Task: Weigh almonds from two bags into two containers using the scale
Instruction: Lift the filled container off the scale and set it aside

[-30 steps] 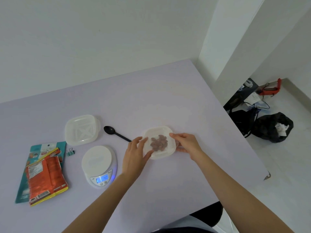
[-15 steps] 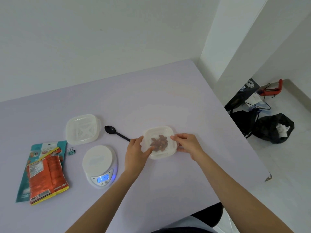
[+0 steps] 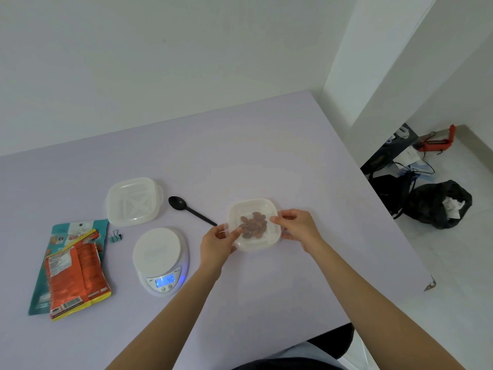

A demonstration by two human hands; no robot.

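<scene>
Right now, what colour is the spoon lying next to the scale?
Black, all over. The spoon shows best in the head view, lying on the lilac table behind the scale.

teal almond bag (image 3: 40, 289) mostly under orange foil bag (image 3: 77, 276), bag print unreadable, left forearm (image 3: 170, 316) and right forearm (image 3: 370, 303) cut by bottom edge

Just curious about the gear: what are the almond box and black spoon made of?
The almond box looks like milky, translucent plastic, with moulded slots in its base. The black spoon looks like plastic with a slight sheen, though that is unsure.
</scene>
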